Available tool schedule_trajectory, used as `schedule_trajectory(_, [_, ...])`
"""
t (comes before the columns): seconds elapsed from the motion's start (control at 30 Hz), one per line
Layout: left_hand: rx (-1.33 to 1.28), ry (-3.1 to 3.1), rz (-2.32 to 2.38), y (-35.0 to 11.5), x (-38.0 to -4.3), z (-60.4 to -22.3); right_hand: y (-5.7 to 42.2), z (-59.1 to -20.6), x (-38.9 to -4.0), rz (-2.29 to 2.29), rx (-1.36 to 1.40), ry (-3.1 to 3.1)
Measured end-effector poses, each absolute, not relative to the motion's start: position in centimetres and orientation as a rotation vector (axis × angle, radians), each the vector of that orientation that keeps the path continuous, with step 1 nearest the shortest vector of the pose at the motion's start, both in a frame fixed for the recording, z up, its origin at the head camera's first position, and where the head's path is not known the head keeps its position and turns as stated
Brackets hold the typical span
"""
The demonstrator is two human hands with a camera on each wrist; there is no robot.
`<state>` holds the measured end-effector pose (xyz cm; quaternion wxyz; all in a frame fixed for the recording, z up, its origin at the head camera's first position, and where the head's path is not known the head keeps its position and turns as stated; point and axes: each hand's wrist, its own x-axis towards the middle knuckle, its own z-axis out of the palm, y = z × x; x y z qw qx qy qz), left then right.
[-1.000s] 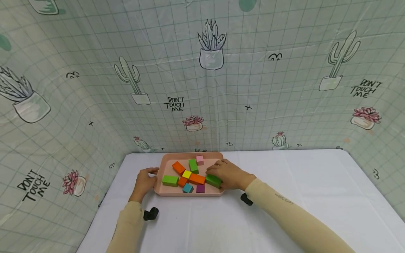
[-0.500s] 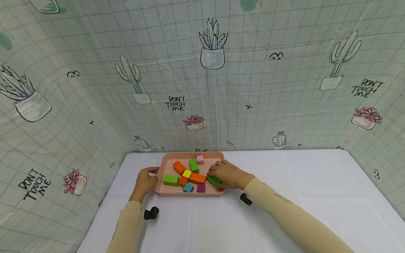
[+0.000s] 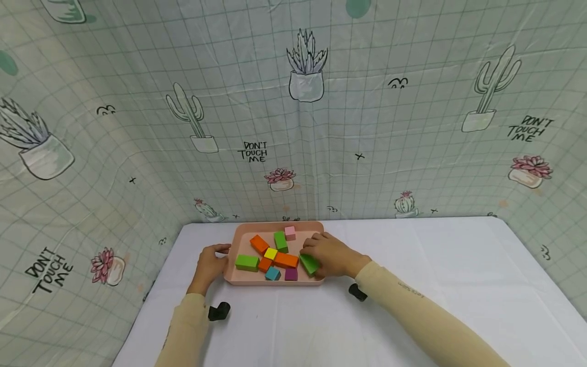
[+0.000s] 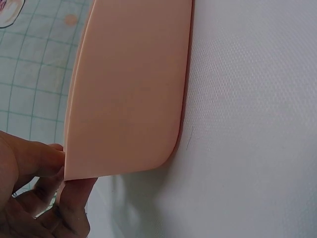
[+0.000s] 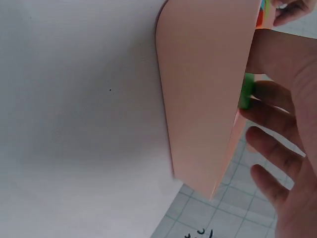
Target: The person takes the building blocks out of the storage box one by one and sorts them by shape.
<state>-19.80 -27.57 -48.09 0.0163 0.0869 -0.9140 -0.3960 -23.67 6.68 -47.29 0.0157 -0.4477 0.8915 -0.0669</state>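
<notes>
A shallow pink tray point(image 3: 275, 281) lies on the white table with several coloured wooden blocks in it. My left hand point(image 3: 210, 263) grips its left end; the left wrist view has the thumb point(image 4: 39, 157) at the rim and a finger point(image 4: 77, 198) against the outer wall. Over the tray's right end, my right hand point(image 3: 334, 254) pinches a green block point(image 3: 309, 264), which sits slanted near the right wall. From the right wrist, part of this green block point(image 5: 246, 91) shows between thumb and fingers, behind the tray wall.
Left of the pinched block are an orange block point(image 3: 286, 260), a yellow cube point(image 3: 271, 254), a blue cube point(image 3: 272, 273) and a purple cube point(image 3: 291, 274). Further blocks include a pink cube point(image 3: 290, 233) and a light green block point(image 3: 247, 263). A patterned cloth point(image 3: 339, 127) hangs behind the table.
The green block under my right hand has turned and tilted, so its light green face shows more. My left hand and the tray keep their places.
</notes>
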Motion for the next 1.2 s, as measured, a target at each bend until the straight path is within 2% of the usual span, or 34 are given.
schedule_trajectory(0.5, [0.277,-2.85,-1.317,-27.9,-19.6,-47.8,11.1,-45.9,-23.7,-0.481,-1.545,3.092])
schedule_trajectory(1.2, [0.275,-2.878,-1.319,-27.5,-19.5,-47.4,18.1,-47.9,-24.6,-0.448,-1.219,3.236])
